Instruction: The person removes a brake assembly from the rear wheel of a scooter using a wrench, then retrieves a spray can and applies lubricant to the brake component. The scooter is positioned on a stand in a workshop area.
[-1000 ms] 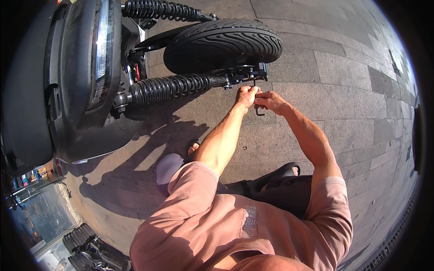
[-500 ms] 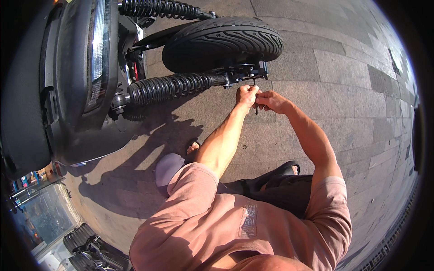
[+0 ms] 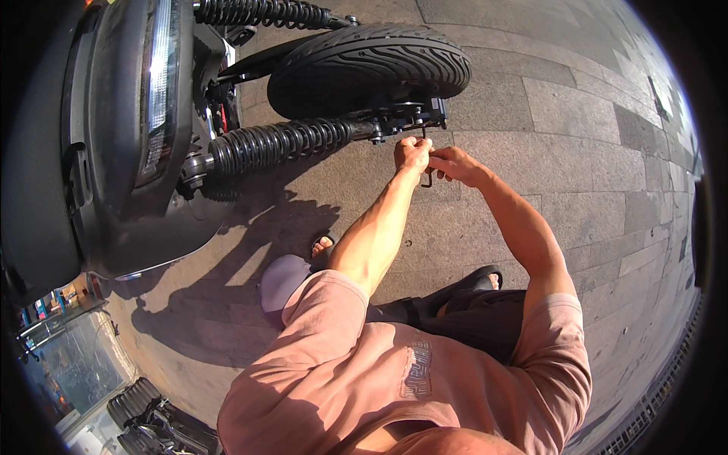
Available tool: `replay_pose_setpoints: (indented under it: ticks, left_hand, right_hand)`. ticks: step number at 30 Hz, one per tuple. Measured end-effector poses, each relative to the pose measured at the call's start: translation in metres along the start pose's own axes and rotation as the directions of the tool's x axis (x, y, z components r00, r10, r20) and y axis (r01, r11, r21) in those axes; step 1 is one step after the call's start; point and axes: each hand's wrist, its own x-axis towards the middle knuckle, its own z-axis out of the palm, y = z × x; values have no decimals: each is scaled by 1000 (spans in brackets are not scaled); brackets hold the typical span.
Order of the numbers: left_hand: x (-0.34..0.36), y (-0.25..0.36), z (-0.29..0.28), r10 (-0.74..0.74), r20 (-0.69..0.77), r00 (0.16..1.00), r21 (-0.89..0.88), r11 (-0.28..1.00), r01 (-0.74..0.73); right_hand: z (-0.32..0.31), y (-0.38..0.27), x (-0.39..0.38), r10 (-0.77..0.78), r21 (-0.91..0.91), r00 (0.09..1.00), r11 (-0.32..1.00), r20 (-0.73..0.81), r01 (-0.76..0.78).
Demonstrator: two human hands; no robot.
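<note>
Both my hands are at a black hex key (image 3: 428,183), which stands lengthwise below the axle fittings (image 3: 411,115) of a wheel, its upper end reaching up toward them. My left hand (image 3: 412,155) is closed around the upper part of the key, just beneath the fittings. My right hand (image 3: 453,164) grips it lower down with bent fingers, beside my left. The key's bent short end shows below my hands; where its tip meets the hardware is too small to tell. Above lies the black treaded tire (image 3: 368,70), with a coil-spring shock absorber (image 3: 277,145) along its left lower side.
The scooter's black body (image 3: 110,205) with a long light strip (image 3: 158,98) fills the left, and a second shock (image 3: 262,13) runs along the top. Stone paving (image 3: 584,167) spreads to the right. A glass case (image 3: 64,356) and dark machinery (image 3: 148,417) sit at lower left.
The hex key's bent lower end has turned and no longer points right as it did a second ago. My hands and the wheel appear slightly higher in the view.
</note>
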Motion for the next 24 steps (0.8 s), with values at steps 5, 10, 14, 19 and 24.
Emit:
replay_pose_setpoints:
  ticks: [5, 10, 14, 19, 24]
  left_hand:
    - [-4, 1, -3, 5, 76, 997, -164, 986, 7]
    - [-4, 0, -1, -2, 69, 998, -243, 970, 18]
    - [-1, -5, 6, 2, -78, 997, -176, 984, -16]
    - [7, -10, 10, 16, -148, 989, -26, 999, -20]
    - [-2, -8, 14, 9, -122, 992, -139, 990, -26]
  right_hand:
    - [-7, -1, -2, -4, 86, 997, 996, 82, -3]
    - [5, 3, 5, 47, 55, 998, 997, -34, -45]
    - [12, 4, 7, 5, -32, 993, 999, -117, -8]
    - [14, 6, 6, -101, -310, 973, 950, -210, 32]
    - [8, 3, 2, 57, -94, 983, 993, -175, -74]
